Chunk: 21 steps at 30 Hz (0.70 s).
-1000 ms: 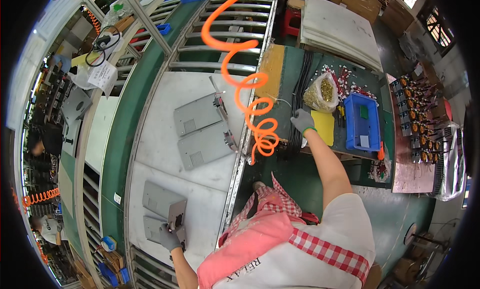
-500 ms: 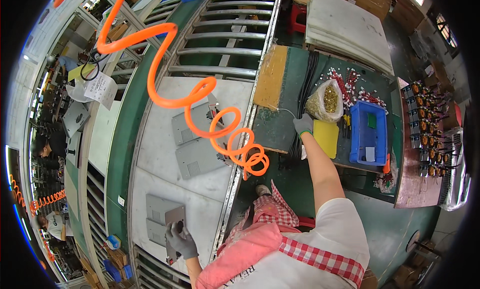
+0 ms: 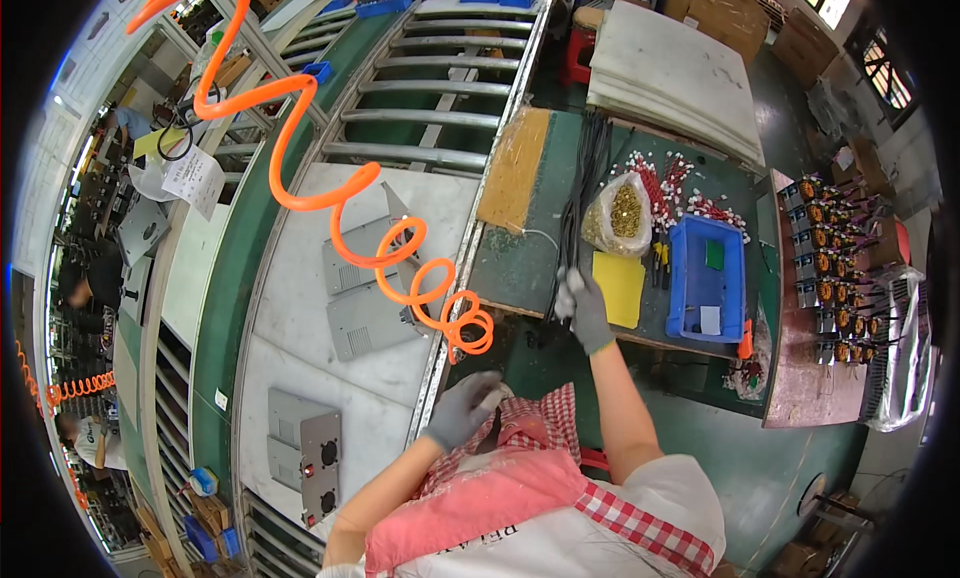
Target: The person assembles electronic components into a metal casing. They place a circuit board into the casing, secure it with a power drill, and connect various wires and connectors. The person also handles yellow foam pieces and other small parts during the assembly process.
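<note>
Black cables (image 3: 577, 203) extend ahead of the right hand (image 3: 589, 314), apparently touching it.

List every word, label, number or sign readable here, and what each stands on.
Wearer's white shirt: dark printed lettering, not copied here.
White paper sheet, left: print too small to read.
Co-worker's shirt, far left: lettering too blurred.
Small white label on the green strip: too small to read.
</note>
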{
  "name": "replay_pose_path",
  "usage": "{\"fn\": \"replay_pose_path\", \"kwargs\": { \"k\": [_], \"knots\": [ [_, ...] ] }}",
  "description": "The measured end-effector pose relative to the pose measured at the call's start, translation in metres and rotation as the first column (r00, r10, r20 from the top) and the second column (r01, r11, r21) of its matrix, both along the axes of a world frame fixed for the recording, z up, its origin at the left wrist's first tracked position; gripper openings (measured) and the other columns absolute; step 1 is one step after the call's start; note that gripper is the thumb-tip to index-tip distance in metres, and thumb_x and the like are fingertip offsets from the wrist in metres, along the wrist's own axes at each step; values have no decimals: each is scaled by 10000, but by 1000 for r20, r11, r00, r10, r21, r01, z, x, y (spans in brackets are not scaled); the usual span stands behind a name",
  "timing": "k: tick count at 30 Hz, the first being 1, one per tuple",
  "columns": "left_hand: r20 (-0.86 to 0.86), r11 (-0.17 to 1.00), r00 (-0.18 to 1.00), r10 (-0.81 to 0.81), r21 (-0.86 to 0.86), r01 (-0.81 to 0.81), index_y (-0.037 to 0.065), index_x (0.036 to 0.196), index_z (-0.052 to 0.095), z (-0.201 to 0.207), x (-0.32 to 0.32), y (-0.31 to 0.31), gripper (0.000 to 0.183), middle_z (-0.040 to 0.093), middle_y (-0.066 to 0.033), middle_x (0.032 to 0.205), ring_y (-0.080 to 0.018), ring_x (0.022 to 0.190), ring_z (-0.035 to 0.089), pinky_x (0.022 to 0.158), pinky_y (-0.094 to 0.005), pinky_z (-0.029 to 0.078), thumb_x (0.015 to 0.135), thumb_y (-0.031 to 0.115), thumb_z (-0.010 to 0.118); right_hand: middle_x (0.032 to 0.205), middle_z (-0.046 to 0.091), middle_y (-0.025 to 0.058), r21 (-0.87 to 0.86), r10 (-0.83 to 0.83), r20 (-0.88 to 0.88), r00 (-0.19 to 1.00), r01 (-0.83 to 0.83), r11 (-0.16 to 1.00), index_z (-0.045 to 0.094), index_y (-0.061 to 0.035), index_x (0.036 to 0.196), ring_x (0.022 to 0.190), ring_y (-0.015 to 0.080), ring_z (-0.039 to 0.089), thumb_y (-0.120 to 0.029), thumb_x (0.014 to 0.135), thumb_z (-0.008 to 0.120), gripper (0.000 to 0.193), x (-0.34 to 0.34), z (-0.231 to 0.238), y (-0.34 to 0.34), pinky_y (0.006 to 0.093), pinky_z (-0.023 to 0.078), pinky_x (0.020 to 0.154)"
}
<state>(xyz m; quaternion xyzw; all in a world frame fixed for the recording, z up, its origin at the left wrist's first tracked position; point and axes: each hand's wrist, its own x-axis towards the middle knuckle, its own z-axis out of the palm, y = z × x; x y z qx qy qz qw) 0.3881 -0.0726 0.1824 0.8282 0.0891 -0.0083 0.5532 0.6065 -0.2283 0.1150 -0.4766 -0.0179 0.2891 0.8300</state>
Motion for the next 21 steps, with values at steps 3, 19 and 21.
{"fn": "replay_pose_path", "kwargs": {
  "k": [3, 19, 21],
  "knots": [
    [-132, 857, 990, 55, -502, -115, 23, 1122, 568, -33, 55, -17, 454, 625, -81, 1045, -163, 952, 595, 784, -313, 484, 957, 429, 449, 727, 512, 12, -72, 81, 19, 997, -79, 994, 538, -41, 1066, 607, 69, 494, -196, 924, 526, 211, -48, -24, -30, 233, 411, 526],
    [451, 995, 888, -85, -4, 97, -16, 1254, 468, -26, 127, -45, 420, 645, -124, 978, -187, 868, 623, 768, -292, 497, 904, 186, 583, 1177, 582, 143, 443, 226, 5, 974, -205, 873, 503, 13, 1221, 995, 240, 610, -323, 886, 580, 480, 21, 77, -21, 386, 504, 879],
    [333, 992, 934, -129, 48, 120, -19, 1259, 492, -10, 94, -48, 433, 613, -203, 1120, -267, 1036, 610, 896, -339, 464, 881, 154, 612, 1006, 641, 104, 350, -14, 13, 1000, 9, 937, 559, 27, 1140, 851, 205, 629, -235, 885, 583, 366, 35, 102, -21, 334, 548, 701]
  ]
}}
